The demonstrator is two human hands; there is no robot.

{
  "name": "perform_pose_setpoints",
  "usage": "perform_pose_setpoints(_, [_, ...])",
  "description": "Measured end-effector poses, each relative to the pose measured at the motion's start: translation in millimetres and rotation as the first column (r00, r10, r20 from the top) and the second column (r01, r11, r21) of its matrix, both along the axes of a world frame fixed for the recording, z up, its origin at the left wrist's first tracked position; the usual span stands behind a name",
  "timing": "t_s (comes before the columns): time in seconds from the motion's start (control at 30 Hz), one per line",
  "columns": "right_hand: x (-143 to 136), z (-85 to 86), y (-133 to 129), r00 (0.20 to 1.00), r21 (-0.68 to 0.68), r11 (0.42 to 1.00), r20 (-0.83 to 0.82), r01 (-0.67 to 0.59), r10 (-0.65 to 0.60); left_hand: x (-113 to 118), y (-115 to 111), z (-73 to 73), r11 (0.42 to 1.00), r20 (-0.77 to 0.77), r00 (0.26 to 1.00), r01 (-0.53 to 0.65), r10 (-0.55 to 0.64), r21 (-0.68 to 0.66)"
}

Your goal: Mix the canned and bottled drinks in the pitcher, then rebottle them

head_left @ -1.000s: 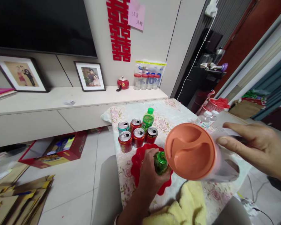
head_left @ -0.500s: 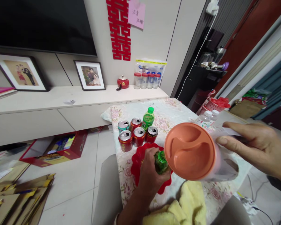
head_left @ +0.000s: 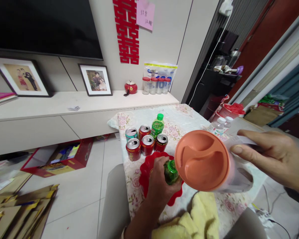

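My left hand is wrapped round a green bottle, held over a red scalloped tray. The bottle's neck has no visible cap. In my right hand is a translucent pitcher with an orange lid, gripped by its handle and tilted so the lid faces me. The lid's left edge sits right beside the bottle's mouth; the spout is hidden, and I cannot tell whether liquid flows. Behind the tray stand several opened drink cans and a green-capped bottle.
A yellow towel lies at the near edge of the flowered tablecloth. Clear bottles with white caps stand at the right. Beyond the table runs a white cabinet with framed photos and red-lidded jars.
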State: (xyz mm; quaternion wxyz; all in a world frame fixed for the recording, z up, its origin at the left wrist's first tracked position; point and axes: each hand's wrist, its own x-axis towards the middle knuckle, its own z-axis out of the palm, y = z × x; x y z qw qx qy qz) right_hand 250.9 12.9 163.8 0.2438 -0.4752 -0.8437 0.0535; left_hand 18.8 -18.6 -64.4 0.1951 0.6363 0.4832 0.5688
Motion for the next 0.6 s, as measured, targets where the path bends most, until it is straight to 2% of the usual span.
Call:
perform_pose_setpoints(0.23, [-7.7,2.7,-0.8,0.997,0.074,0.995,-0.025,-0.065,0.067,-1.1,0.4,0.7,1.000,-0.004,1.000,-0.004,0.004,0.017])
perform_pose_setpoints(0.47, [-4.6,1.4,-2.6,0.999,0.034,0.999,-0.042,-0.025,0.026,-1.2,0.7,1.0,1.000,-0.008,1.000,0.001,-0.001,0.003])
perform_pose_setpoints(0.6, [-4.8,1.7,-2.4,0.998,0.034,0.999,-0.039,-0.042,0.044,-0.6,0.7,0.2,1.000,-0.003,1.000,0.004,-0.004,-0.004])
